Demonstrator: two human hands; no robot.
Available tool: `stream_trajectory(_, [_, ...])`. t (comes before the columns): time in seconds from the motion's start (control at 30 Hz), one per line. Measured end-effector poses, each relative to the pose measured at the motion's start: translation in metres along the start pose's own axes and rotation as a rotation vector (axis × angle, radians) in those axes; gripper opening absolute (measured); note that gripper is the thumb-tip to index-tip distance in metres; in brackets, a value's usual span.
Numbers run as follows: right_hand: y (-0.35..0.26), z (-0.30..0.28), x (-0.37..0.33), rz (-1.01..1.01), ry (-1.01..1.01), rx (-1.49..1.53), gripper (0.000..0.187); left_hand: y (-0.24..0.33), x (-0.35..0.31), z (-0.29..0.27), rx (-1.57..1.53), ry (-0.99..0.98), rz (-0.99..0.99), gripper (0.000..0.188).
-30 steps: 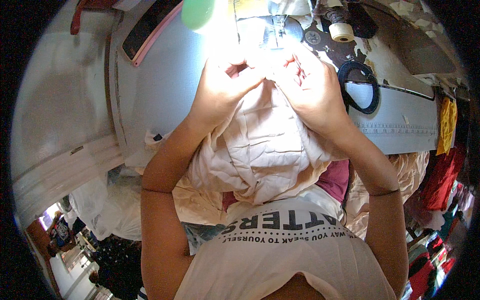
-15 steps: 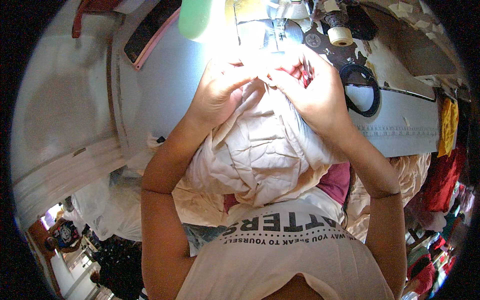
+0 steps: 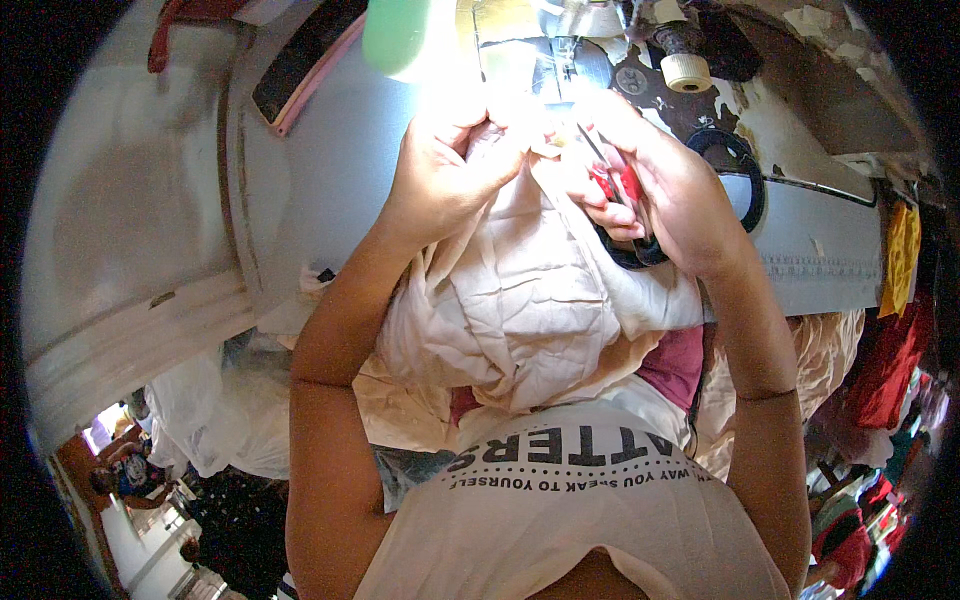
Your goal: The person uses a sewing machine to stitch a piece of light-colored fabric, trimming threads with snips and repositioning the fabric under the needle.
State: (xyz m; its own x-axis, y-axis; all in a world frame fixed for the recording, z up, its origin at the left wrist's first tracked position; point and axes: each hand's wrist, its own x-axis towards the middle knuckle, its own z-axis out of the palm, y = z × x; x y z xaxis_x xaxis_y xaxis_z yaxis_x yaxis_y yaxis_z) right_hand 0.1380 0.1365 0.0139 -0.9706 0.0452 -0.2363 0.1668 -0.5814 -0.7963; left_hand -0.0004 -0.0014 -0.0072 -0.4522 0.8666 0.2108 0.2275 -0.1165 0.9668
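A bunched piece of cream cloth [image 3: 530,290] drapes over the near table edge toward my lap. My left hand [image 3: 445,180] pinches its upper end between thumb and fingers. Close beside it, my right hand [image 3: 675,190] is closed around small scissors with red on the handles [image 3: 630,183]; their dark, narrow blades point up and away. Strong lamp glare washes out the fingertips and the cloth's top edge. Just beyond both hands stands the needle area of a sewing machine [image 3: 565,60].
A phone with a pink edge [image 3: 308,75] lies at the far left, near a green container [image 3: 393,40]. At right are a black ring [image 3: 752,190], a machine knob [image 3: 685,72], a measuring strip [image 3: 820,268] and yellow cloth [image 3: 900,255]. Clear plastic [image 3: 215,410] hangs lower left.
My right hand has shifted right and turned, bringing the scissors into clearer view with the blades pointing up. My left hand keeps its pinch on the cloth.
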Motion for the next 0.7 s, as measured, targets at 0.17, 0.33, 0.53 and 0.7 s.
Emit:
stream_trajectory(0.17, [-0.004,0.005,0.0,0.176,0.013,0.159,0.018,-0.001,0.001,0.001,0.002,-0.017,0.039,0.013])
stream_trajectory(0.33, [-0.007,0.005,-0.002,0.24,0.004,0.165,0.016,0.002,0.0,0.004,-0.012,-0.026,0.043,0.014])
stream_trajectory(0.53, [-0.006,0.005,-0.001,0.221,0.002,0.116,0.016,0.008,0.0,0.006,-0.006,-0.068,0.039,0.014])
stream_trajectory(0.7, [-0.005,0.005,-0.001,0.219,0.014,0.081,0.016,0.012,-0.002,0.004,0.118,-0.086,0.014,0.014])
